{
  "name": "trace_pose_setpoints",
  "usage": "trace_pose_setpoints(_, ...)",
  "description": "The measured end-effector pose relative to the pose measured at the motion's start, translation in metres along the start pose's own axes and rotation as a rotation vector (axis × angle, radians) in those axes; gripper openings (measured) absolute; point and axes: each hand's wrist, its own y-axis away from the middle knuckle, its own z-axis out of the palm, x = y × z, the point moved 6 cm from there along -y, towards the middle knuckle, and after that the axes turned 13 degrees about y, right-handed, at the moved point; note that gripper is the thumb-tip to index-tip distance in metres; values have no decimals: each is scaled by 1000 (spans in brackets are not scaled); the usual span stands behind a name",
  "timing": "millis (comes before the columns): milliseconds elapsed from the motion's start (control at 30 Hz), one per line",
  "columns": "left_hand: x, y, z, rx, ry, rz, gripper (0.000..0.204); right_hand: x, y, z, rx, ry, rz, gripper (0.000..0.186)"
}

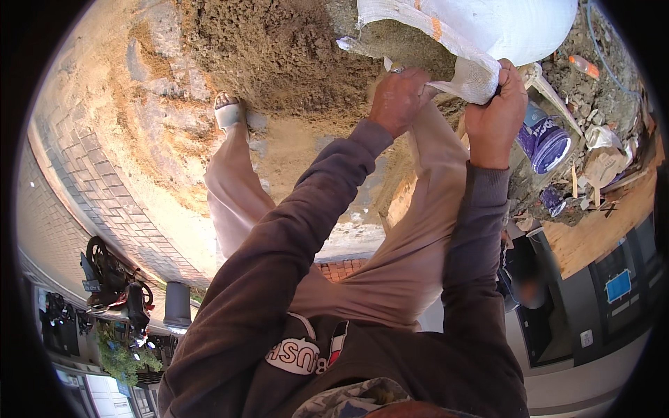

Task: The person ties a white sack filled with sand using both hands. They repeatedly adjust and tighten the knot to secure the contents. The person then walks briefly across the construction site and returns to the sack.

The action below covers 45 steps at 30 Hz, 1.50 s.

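A white woven sack lies at the upper right, its mouth facing the brown sand heaped ahead of my feet. Grey-brown sand shows at the sack's mouth. My right hand is closed round the folded rim of the sack, thumb on top. Close beside it, my left hand is closed where a corner of that rim meets its fingers. A small pale bit sticks out past the left fingers; I cannot make out what it is. The fingertips of the left hand are partly hidden.
To the right lie a purple-and-white bucket, an orange-and-white bottle, and rubble with wood scraps. My sandalled left foot stands at the sand's edge. A person is at the lower right; a motorcycle is parked at left.
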Motion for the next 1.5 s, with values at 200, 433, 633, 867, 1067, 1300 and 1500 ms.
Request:
trace_pose_setpoints(200, -45, 36, -30, 459, 150, -193, 31, 45, -19, 4, 25, -122, 81, 8)
trace_pose_setpoints(433, -152, 46, -14, 512, 978, -916, 49, 58, -14, 7, -7, -582, 347, 10)
trace_pose_setpoints(633, -181, 22, -15, 775, 1227, -913, 48, 57, -7, 11, 0, -918, 648, 16)
trace_pose_setpoints(867, -165, 28, -5, 1033, 1308, -621, 40, 70, -10, 14, -18, -1045, 627, 14)
trace_pose_setpoints(1067, -153, 0, -29, 731, 1288, -293, 33, 72, -8, 14, -85, -974, 545, 15)
trace_pose_setpoints(1300, -161, -9, -27, 618, 1361, -399, 31, 74, -10, 15, -92, -1039, 515, 14)
trace_pose_setpoints(1500, -144, -7, -30, 680, 1346, -548, 28, 69, -8, 14, -136, -1129, 404, 15)
